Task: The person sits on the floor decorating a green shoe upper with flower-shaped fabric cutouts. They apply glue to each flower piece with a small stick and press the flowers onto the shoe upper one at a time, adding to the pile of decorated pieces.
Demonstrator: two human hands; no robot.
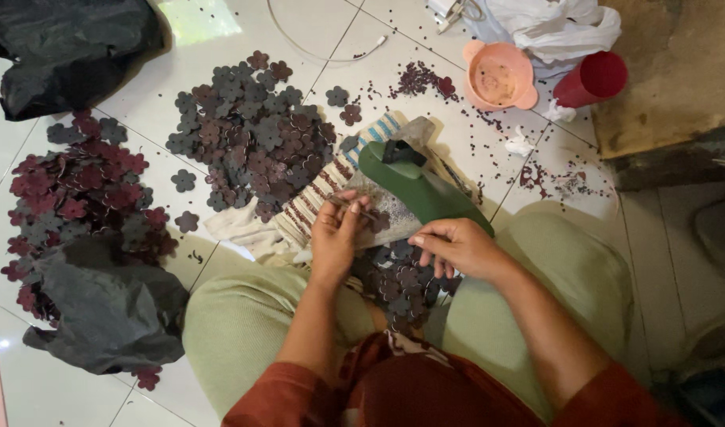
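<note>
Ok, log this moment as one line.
left hand: pinching thin piece | right hand: over lap pile | green slab: ahead | floor piles: left

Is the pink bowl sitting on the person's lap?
No, the pink bowl stands on the tiled floor beside a red cup, apart from the lap.

Flower cutouts [252, 134] lie left of the bowl [501, 77] and cup [590, 79].

2 hands at work: left hand [336, 235], right hand [457, 247]. Beyond the grip: 1 pink bowl [500, 76], 1 red cup [590, 79], 2 big flower-cutout piles, approx.
</note>
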